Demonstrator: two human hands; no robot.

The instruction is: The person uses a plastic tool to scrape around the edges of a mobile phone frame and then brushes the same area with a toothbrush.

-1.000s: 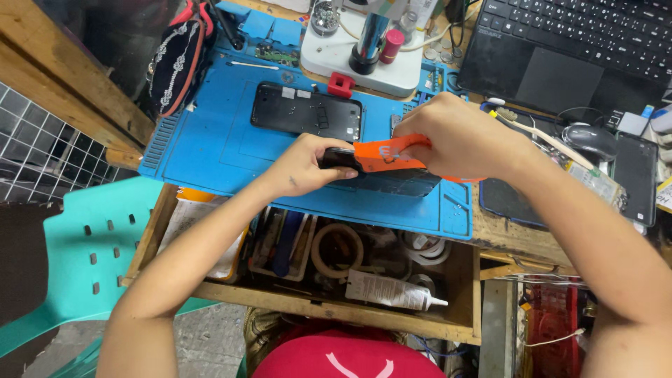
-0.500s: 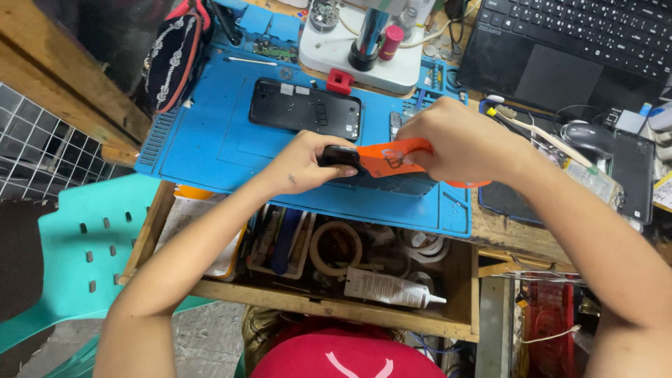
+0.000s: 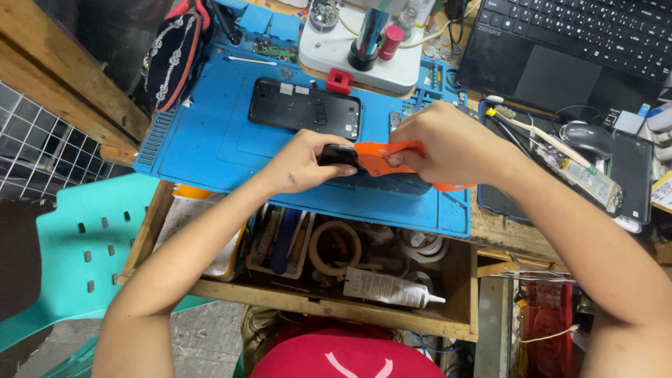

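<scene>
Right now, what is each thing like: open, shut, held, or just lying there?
Left hand: gripping the dark phone's end.
Right hand: holding the orange tool.
Orange tool: pressed against the phone.
Dark phone: held over the blue mat.
Phone frame: lying flat, insides showing.
Drawer: pulled open.
Laptop: open.

Even, fairly bright light falls from above on the blue work mat (image 3: 210, 147), which shows strong colour and no hard glare. Below the mat, the open drawer (image 3: 315, 287) lies in dimmer shade, and above-left of it the corner goes dark. Focus is sharp at the mat; lines bow slightly toward the edges.
</scene>
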